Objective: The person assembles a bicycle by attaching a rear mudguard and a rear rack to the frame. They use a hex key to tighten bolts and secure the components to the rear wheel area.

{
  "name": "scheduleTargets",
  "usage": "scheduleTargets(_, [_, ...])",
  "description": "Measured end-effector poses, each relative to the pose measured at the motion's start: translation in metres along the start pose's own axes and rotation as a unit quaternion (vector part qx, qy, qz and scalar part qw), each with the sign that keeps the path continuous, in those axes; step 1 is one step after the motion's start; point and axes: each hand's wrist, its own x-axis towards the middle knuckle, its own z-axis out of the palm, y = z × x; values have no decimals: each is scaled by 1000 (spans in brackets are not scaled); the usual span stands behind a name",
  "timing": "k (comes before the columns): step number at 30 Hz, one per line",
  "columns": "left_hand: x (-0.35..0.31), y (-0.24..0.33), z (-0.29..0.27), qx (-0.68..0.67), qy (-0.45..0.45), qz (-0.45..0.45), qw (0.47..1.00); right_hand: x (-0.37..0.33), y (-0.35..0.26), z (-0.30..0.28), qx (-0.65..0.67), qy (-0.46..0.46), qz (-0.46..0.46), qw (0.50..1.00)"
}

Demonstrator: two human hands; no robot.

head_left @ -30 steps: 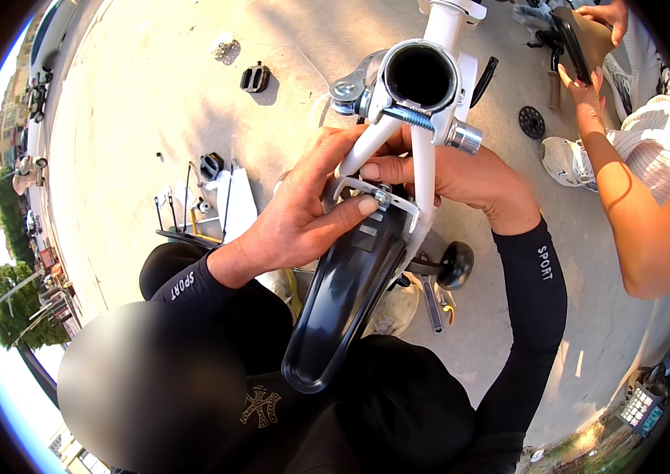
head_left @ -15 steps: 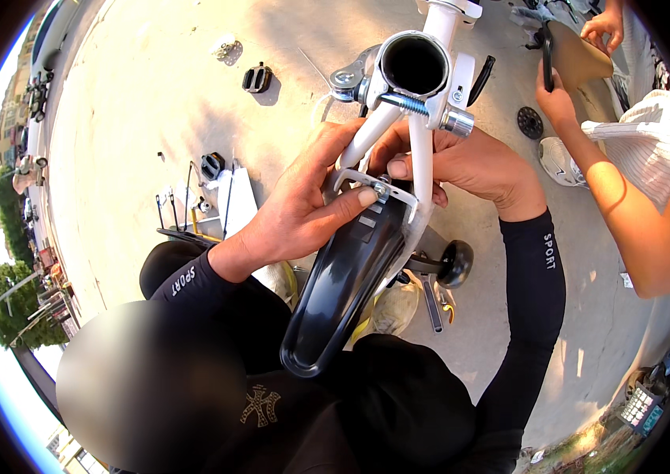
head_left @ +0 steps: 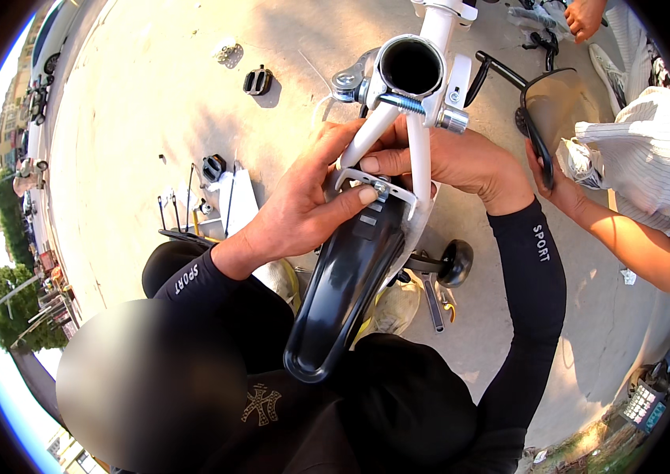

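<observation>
A white bicycle frame [head_left: 420, 154] stands before me, its open round tube facing up. Below its two slanting tubes a black mudguard [head_left: 343, 296] slopes toward my lap. At the mudguard's upper end a white slotted bracket [head_left: 355, 174] carries a small bolt [head_left: 382, 187]. My left hand [head_left: 299, 201] grips this end, its thumb pressed on the mudguard beside the bolt and its fingers hidden behind the bracket. My right hand [head_left: 469, 164] is closed behind the right tube, thumb bent above the bracket; what its fingers hold is hidden.
Two black pedals [head_left: 257, 80] [head_left: 212, 167] lie on the ground at left. A wrench [head_left: 432, 302] and a small black wheel [head_left: 455, 263] are below the frame. At right, a co-worker's hand [head_left: 556, 178] holds a black-rimmed tan part [head_left: 550, 103].
My right thumb has shifted left over the bracket, and my right wrist has moved slightly left. The co-worker's arm and the tan part have come lower.
</observation>
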Motion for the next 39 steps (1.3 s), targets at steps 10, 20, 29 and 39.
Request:
scheduleTargets(10, [1,3,-1,18,0,6,1000,0,-1,1,10,-7,11,1000])
scheduleTargets(20, [1,4,1,-13,1,0,1000,-2,5,-3,64,-13,-3,998])
scheduleTargets(29, [1,2,2,-9,4,3,1000,0,1,1,5,-13,-1,1000])
scheduleTargets(39, [2,4,-2,11,-6,10,1000,6,12,-1,-14,-7,-30,999])
